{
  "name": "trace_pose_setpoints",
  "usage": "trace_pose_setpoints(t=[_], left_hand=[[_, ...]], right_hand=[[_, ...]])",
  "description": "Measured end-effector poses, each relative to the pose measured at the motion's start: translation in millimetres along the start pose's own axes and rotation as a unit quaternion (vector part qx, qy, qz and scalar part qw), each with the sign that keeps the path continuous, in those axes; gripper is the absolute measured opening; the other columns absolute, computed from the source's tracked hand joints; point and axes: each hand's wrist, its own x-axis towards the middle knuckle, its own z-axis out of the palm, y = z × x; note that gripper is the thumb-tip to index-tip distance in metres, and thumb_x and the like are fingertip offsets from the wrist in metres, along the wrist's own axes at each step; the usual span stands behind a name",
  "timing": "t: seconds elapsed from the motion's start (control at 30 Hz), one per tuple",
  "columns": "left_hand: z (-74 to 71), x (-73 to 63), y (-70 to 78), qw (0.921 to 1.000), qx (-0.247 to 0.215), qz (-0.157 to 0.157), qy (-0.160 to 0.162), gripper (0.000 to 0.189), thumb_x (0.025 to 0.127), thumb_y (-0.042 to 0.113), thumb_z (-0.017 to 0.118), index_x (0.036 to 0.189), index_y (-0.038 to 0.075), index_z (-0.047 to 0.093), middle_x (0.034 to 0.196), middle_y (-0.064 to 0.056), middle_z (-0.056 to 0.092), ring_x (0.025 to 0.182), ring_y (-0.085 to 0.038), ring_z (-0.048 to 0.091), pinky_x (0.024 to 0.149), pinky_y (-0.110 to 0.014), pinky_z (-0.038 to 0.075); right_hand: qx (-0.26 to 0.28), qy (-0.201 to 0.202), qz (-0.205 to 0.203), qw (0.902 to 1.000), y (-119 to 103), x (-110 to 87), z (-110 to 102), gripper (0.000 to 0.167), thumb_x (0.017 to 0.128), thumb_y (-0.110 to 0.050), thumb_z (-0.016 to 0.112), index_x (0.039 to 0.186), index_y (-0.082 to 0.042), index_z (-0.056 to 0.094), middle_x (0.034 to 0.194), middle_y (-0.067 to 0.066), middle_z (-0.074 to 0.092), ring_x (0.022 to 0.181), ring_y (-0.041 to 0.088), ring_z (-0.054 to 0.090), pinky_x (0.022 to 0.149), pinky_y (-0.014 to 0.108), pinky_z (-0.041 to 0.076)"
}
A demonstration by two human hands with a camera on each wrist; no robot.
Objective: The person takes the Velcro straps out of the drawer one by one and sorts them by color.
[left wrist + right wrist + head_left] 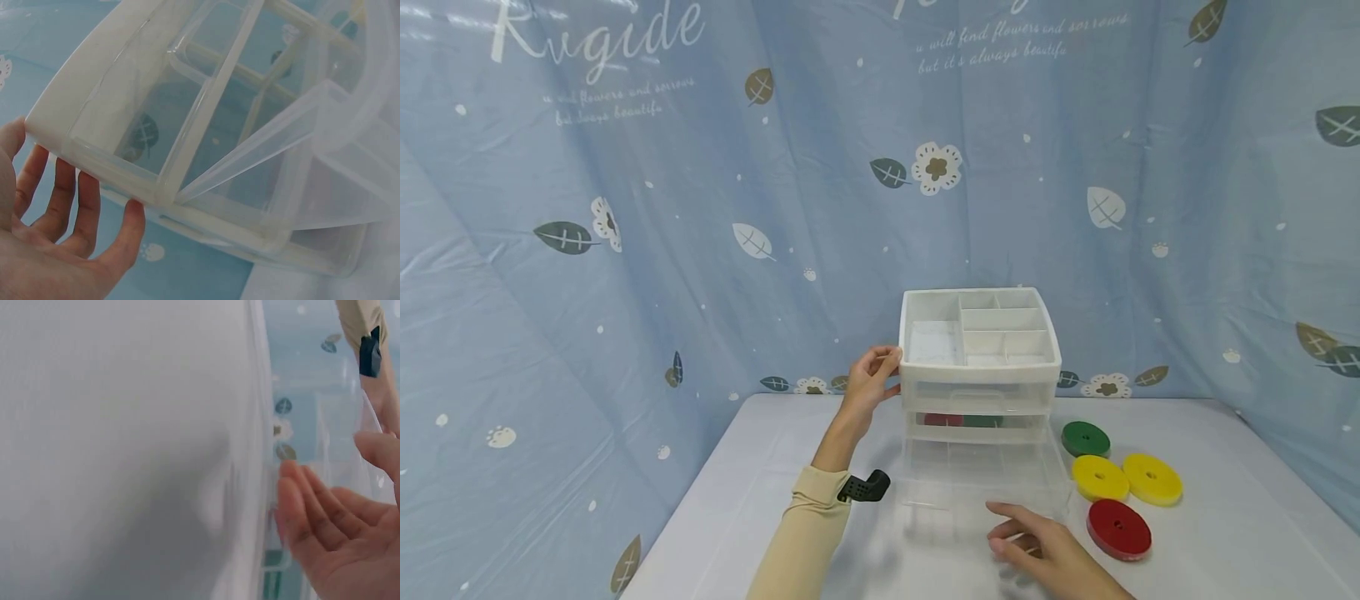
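A white plastic drawer organizer (976, 375) stands upright on the table, with a divided tray on top. Its clear bottom drawer (985, 462) is pulled out toward the front. My left hand (874, 375) is at the organizer's upper left side; in the left wrist view its spread fingertips (132, 212) touch the side edge. Just in front of the open drawer, my right hand (1047, 550) hovers with fingers loosely bent, holding nothing. Through the gap under the top drawer, a red item (943, 419) and a green item (983, 421) show inside.
Right of the organizer lie several flat rolls that look like tape: a green roll (1086, 439), a yellow roll (1101, 477), a second yellow roll (1152, 479) and a red roll (1118, 529). A blue patterned curtain (820, 208) hangs behind the white table (737, 500).
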Motion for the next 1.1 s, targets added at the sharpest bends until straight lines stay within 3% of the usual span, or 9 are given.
trace_pose_setpoints(t=[0.23, 0.47, 0.73, 0.97, 1.1], left_hand=[[-0.7, 0.3, -0.5, 1.0, 0.001, -0.003, 0.0, 0.046, 0.091, 0.051, 0.065, 0.12, 0.016, 0.062, 0.12, -0.005, 0.062, 0.107, -0.019, 0.062, 0.095, -0.045, 0.056], [-0.9, 1.5, -1.8, 1.0, 0.002, -0.003, 0.0, 0.045, 0.091, 0.051, 0.065, 0.119, 0.016, 0.062, 0.119, -0.005, 0.062, 0.106, -0.018, 0.062, 0.093, -0.045, 0.057], [-0.4, 1.5, -1.6, 1.0, 0.004, -0.008, 0.0, 0.045, 0.09, 0.052, 0.065, 0.119, 0.017, 0.062, 0.12, -0.005, 0.062, 0.107, -0.018, 0.063, 0.093, -0.044, 0.057], [-0.5, 1.7, -0.8, 1.0, 0.005, -0.007, 0.001, 0.045, 0.091, 0.052, 0.065, 0.12, 0.018, 0.061, 0.121, -0.006, 0.062, 0.107, -0.018, 0.062, 0.093, -0.044, 0.057], [-0.9, 1.8, -1.0, 1.0, 0.007, -0.006, 0.0, 0.047, 0.09, 0.053, 0.065, 0.12, 0.018, 0.061, 0.121, -0.006, 0.062, 0.108, -0.018, 0.062, 0.094, -0.044, 0.057]], right_hand=[[0.13, -0.003, 0.004, 0.9915, -3.6, 2.9, 14.1, 0.072, 0.099, -0.04, 0.057, 0.148, 0.006, 0.031, 0.119, 0.019, 0.068, 0.095, 0.028, 0.069, 0.084, 0.035, 0.061], [0.235, 0.02, 0.053, 0.9704, -8.7, 6.0, 27.1, 0.082, 0.096, -0.053, 0.055, 0.151, 0.002, 0.028, 0.124, 0.017, 0.066, 0.106, 0.026, 0.069, 0.091, 0.035, 0.058], [0.336, 0.038, 0.086, 0.9373, -14.2, 8.8, 31.5, 0.081, 0.097, -0.053, 0.055, 0.151, 0.001, 0.028, 0.122, 0.012, 0.068, 0.107, 0.02, 0.069, 0.093, 0.031, 0.057], [0.439, 0.044, 0.088, 0.8929, -20.2, 9.4, 33.4, 0.072, 0.103, -0.044, 0.049, 0.152, 0.002, 0.023, 0.12, 0.009, 0.069, 0.109, 0.019, 0.069, 0.097, 0.032, 0.055], [0.478, 0.038, 0.08, 0.8739, -21.9, 11.2, 35.2, 0.07, 0.105, -0.042, 0.042, 0.153, 0.002, 0.017, 0.125, 0.011, 0.068, 0.112, 0.02, 0.068, 0.101, 0.034, 0.052]])
